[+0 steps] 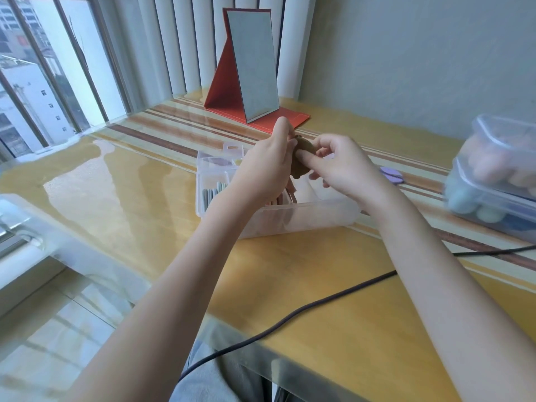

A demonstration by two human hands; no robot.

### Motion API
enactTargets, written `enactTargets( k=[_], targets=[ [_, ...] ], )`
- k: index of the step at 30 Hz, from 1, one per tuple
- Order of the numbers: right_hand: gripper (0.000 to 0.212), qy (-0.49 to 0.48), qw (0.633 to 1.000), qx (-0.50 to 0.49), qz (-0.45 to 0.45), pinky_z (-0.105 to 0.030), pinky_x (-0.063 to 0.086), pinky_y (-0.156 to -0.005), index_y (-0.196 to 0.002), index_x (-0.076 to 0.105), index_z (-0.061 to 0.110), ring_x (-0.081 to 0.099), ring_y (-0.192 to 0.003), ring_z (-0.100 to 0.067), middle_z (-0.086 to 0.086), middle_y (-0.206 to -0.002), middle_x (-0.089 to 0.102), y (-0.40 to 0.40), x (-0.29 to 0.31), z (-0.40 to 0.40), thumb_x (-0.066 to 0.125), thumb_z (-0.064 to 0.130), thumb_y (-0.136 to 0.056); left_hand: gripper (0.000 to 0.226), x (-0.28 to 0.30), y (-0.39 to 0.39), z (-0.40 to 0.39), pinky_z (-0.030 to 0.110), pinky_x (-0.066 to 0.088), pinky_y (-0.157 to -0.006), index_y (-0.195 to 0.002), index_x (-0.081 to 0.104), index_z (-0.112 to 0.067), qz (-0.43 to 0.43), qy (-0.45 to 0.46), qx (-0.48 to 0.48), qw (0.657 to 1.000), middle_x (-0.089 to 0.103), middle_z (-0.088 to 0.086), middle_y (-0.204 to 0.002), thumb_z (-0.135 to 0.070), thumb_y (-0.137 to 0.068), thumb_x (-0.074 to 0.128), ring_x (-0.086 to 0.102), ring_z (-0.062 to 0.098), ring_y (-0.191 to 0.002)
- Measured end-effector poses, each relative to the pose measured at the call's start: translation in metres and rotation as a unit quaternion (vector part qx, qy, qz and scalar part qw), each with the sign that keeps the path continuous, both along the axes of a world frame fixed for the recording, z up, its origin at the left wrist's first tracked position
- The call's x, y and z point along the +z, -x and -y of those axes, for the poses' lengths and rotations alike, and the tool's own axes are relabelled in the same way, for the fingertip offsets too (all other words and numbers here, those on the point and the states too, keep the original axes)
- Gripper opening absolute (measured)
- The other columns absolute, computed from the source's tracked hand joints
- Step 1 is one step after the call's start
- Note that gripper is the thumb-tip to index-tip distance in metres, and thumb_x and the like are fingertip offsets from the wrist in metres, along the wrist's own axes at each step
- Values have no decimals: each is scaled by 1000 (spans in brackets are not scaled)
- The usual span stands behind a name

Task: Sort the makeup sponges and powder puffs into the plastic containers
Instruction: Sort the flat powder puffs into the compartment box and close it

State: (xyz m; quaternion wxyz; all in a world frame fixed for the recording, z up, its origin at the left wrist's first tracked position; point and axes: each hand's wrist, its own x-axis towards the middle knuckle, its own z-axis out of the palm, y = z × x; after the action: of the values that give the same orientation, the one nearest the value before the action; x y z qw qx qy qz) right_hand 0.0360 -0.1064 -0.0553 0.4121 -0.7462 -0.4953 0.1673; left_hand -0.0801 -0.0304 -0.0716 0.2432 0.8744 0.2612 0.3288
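head cam: left hand (265, 166) & right hand (339, 166) pinch brown puff (303, 158) over divided container (290, 219); best slotted upright w/ others.

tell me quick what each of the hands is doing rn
Left hand: pinching the brown puff.
Right hand: also pinching the brown puff.

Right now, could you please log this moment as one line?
left hand: holds brown puff | right hand: pinches it | over divided container
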Motion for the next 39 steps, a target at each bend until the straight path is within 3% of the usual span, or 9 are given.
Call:
enactTargets(
  k=[2,5,8,14,18,25,30,33,39],
  targets=[
    [17,-31,999,-11,4,-18,40,-52,-77,55,23,62,-60,-6,3,-72,66,1,1,0,65,29,-89,12,0,0,0,44,52,-55,-106,35,-9,16,9,-9,1000,65,16,-84,-19,-103,29,63,26,-58],
    [20,-82,996,-30,-22,-17,42,-45,-86,52,19,60,-48,-5,3,-65,66,-1,11,4,71,18,-83,19,0,-1,0,46,51,-59,-113,39,-12,26,20,-10,999,64,14,-78,-26,-103,30,63,28,-60],
    [20,-35,997,-33,57,-23,43,-49,-82,54,19,59,-48,-8,2,-60,64,-2,16,9,72,20,-74,22,1,-2,1,43,52,-58,-116,42,-15,40,20,-11,999,63,13,-74,-27,-103,29,64,26,-56],
    [22,33,981,-17,189,-16,32,-46,-62,48,18,54,-64,-18,3,-64,61,25,5,4,65,10,-73,21,-2,-5,0,36,41,-57,-108,48,-7,40,-12,29,999,56,13,-71,-17,-100,32,53,32,-67],
    [12,52,961,-32,270,-27,29,-51,-66,51,19,53,-76,-25,5,-67,57,29,6,5,61,14,-70,19,-1,-4,1,45,45,-65,-91,55,1,43,-34,24,998,62,18,-78,-4,-92,37,55,36,-72],
    [14,-45,957,-76,277,-28,32,-52,-67,48,21,52,-71,-25,2,-67,61,22,12,6,60,18,-74,16,-3,-7,-1,39,37,-65,-82,41,-10,16,-39,30,999,54,14,-80,-9,-96,35,50,34,-77],
    [15,5,939,-28,342,-21,19,-47,-74,47,24,41,-73,-21,7,-68,47,30,2,3,58,13,-75,18,-4,-7,-2,37,35,-68,-94,52,1,7,-24,24,999,57,19,-90,1,-85,37,49,32,-83],
    [7,27,946,-24,321,-20,20,-48,-74,52,22,42,-73,-22,11,-62,43,28,2,3,57,17,-76,23,-3,-7,-2,38,37,-70,-99,55,1,14,-29,30,999,58,18,-93,2,-84,37,50,32,-85],
    [26,99,953,42,284,-30,30,-53,-61,43,24,49,-68,-19,10,-64,49,25,8,4,59,16,-80,24,1,-7,3,36,41,-63,-104,58,-5,56,-58,85,993,57,7,-86,-1,-89,39,53,31,-82]
  ],
)
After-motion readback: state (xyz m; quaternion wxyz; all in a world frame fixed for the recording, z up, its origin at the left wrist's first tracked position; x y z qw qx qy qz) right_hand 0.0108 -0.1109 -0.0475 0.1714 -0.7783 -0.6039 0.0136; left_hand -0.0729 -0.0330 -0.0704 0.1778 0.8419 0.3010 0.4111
